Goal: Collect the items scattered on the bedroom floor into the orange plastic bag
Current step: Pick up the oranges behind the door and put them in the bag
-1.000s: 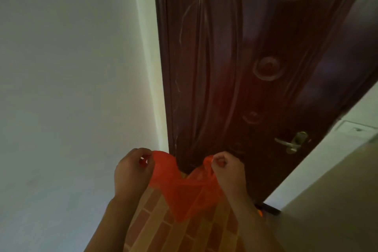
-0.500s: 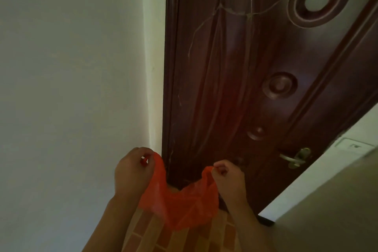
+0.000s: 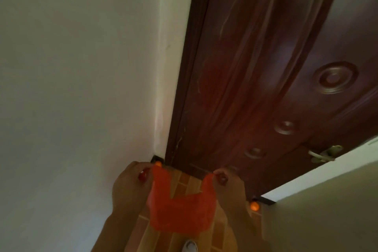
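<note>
Orange thin plastic bag [image 3: 180, 210] is held up in the air between both hands, in front of a dark brown panelled wooden door [image 3: 266, 88] and above a floor of brown brick-patterned tiles [image 3: 184, 180]. One handle of the bag is pinched by the curled fingers of the left hand [image 3: 131, 184], and the other handle is pinched likewise by the right hand [image 3: 230, 185], so that the bag's mouth is spread between them and its body hangs slack below. A small round orange object [image 3: 158, 163] is seen at the foot of the door frame, just above the left hand, beside the white wall [image 3: 81, 88]. A second small round orange object [image 3: 254, 206] lies by the right forearm. A brass-coloured lever handle [image 3: 325, 154] is fitted to the door.
</note>
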The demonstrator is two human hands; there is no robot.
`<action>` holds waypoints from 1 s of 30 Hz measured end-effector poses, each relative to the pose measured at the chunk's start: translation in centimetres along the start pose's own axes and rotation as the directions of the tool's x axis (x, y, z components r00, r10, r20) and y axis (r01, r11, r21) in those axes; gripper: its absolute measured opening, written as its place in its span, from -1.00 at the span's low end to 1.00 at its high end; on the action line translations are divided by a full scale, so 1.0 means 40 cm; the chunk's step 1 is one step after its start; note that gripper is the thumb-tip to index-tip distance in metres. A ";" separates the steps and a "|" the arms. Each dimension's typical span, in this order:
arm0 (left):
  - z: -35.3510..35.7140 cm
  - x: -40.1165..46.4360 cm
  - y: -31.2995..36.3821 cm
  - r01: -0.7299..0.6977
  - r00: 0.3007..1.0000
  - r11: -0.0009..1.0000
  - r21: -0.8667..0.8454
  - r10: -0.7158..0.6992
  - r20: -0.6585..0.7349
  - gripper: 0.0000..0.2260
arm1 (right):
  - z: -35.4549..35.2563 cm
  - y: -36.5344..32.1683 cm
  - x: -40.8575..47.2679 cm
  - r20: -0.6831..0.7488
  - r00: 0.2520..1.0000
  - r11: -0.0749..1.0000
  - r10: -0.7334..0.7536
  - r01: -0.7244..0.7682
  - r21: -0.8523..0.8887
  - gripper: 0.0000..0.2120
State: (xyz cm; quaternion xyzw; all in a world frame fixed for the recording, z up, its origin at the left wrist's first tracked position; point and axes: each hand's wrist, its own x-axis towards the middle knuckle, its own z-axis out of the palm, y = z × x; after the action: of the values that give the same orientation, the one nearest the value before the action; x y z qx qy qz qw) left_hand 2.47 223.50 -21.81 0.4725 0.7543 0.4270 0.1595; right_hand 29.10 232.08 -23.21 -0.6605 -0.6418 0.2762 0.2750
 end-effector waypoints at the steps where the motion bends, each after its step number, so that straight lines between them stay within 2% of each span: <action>1: 0.004 0.006 -0.014 0.008 1.000 1.000 0.009 -0.008 -0.001 -0.90 | 0.019 0.007 0.012 0.014 1.000 1.000 0.011 -0.011 -0.001 -0.83; 3: 0.026 0.031 -0.049 0.018 1.000 0.999 0.044 -0.018 0.002 -0.88 | 0.061 0.023 0.045 0.009 1.000 1.000 0.028 -0.028 -0.007 -0.83; 6: 0.082 0.092 -0.115 0.056 0.998 0.993 0.104 -0.057 0.009 -0.77 | 0.137 0.049 0.119 0.023 0.999 1.000 0.026 -0.026 -0.008 -0.70; 10: 0.155 0.153 -0.177 0.087 0.995 0.985 0.150 -0.093 0.032 -0.80 | 0.232 0.096 0.210 0.035 0.998 0.999 0.042 -0.043 0.012 -0.62; 15: 0.337 0.216 -0.318 0.114 0.988 0.972 0.203 -0.132 0.079 -0.78 | 0.385 0.229 0.334 0.091 0.987 0.990 0.135 -0.138 0.022 -0.76; 19: 0.478 0.245 -0.457 0.109 0.986 0.973 0.201 -0.132 0.100 -0.82 | 0.509 0.366 0.397 0.117 0.985 0.992 0.125 -0.127 0.007 -0.82; 23: 0.605 0.247 -0.600 0.141 0.979 0.967 0.212 -0.167 0.112 -0.77 | 0.619 0.485 0.433 0.151 0.982 0.994 0.111 -0.112 -0.002 -0.79; 30: 0.801 0.214 -0.801 0.140 0.985 0.985 0.100 -0.149 0.084 -0.79 | 0.796 0.667 0.466 0.094 0.992 0.996 0.089 -0.089 -0.005 -0.70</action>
State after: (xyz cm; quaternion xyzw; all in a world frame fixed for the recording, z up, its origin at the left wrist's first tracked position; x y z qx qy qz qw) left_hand 0.33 240.52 -64.59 0.4425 0.7977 0.3563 0.2021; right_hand 25.26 250.32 -64.74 -0.6748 -0.6240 0.3187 0.2319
